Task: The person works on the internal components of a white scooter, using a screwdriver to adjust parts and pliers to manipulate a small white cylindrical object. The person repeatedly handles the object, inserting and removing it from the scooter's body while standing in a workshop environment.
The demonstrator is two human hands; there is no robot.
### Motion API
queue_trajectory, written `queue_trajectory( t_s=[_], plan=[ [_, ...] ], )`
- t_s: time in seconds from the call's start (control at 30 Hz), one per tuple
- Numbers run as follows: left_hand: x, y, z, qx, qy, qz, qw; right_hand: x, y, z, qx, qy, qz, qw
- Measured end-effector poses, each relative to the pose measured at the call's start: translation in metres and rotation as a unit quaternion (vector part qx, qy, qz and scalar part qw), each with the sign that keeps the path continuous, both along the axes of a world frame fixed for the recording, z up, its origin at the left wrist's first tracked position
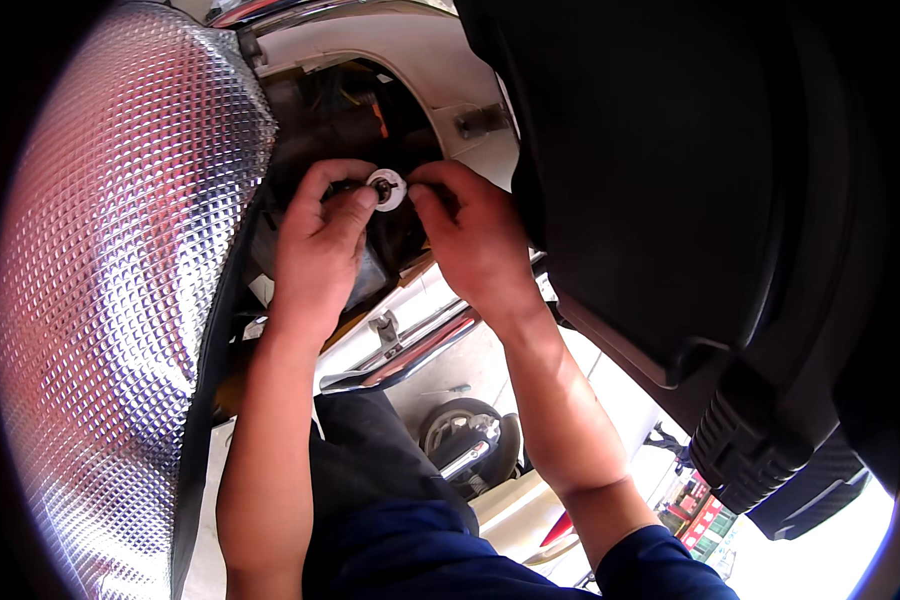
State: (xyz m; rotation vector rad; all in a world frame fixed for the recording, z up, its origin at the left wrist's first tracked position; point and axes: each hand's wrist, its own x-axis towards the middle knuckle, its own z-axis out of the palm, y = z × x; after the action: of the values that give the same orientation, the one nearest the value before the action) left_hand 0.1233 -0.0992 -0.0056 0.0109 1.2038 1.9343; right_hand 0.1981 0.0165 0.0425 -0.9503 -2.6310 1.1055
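A small white ring-shaped part (394,194) with a dark, metallic-looking centre is held up between my hands. My left hand (320,240) pinches its left side between thumb and forefinger. At its right edge, the thumb and forefinger of my right hand (475,235) are closed on the rim; their tips partly cover it. The other fingers of both hands are curled and mostly hidden. Directly beneath the part lies a dark open cavity (315,125) in a cream body panel (425,45), with wires and an orange piece (380,118) inside.
A silver, quilted-looking reflective sheet (140,300) rises along the left. The right side is filled by a large black plastic body (660,180). Below the cavity runs a chrome bar (410,365). A wheel (470,440) of another vehicle stands on the ground beyond my legs.
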Motion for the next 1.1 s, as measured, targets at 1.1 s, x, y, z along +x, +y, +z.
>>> queue_trajectory(
  t_s=[1.1],
  plan=[
    [-0.011, -0.006, 0.014, -0.140, 0.295, -0.002, 0.945, 0.004, -0.007, -0.003, -0.028, 0.009, -0.031, 0.999]
  ],
)
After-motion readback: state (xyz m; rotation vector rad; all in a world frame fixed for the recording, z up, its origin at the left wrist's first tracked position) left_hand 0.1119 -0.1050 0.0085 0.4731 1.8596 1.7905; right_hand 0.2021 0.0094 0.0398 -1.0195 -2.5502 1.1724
